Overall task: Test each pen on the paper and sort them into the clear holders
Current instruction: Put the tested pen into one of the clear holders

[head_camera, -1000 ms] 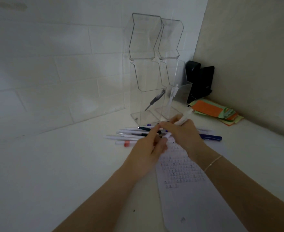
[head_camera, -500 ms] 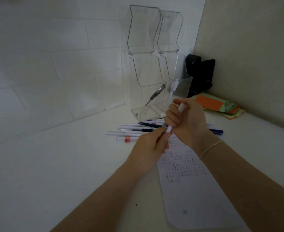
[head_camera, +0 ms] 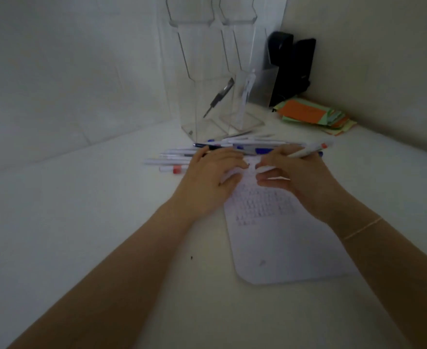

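Head view: our right hand (head_camera: pixel 300 177) grips a white pen (head_camera: pixel 305 152) between thumb and curled fingers, its barrel angled up and to the right, a red mark near its far end; the tip end is hidden by the fingers. Our left hand (head_camera: pixel 207 180) lies just beside it, fingers loosely bent, fingertips resting at the top edge of the paper (head_camera: pixel 278 235); we cannot tell whether it holds anything. Both hands sit over the paper's scribbled upper part. Just beyond the hands lies the pile of loose pens (head_camera: pixel 182 157) on the white table (head_camera: pixel 81 222). Farther back stand the two clear holders (head_camera: pixel 207 104), each with one pen inside. To the right of the holders lie coloured paper slips (head_camera: pixel 310 113) and a black object (head_camera: pixel 293 64).
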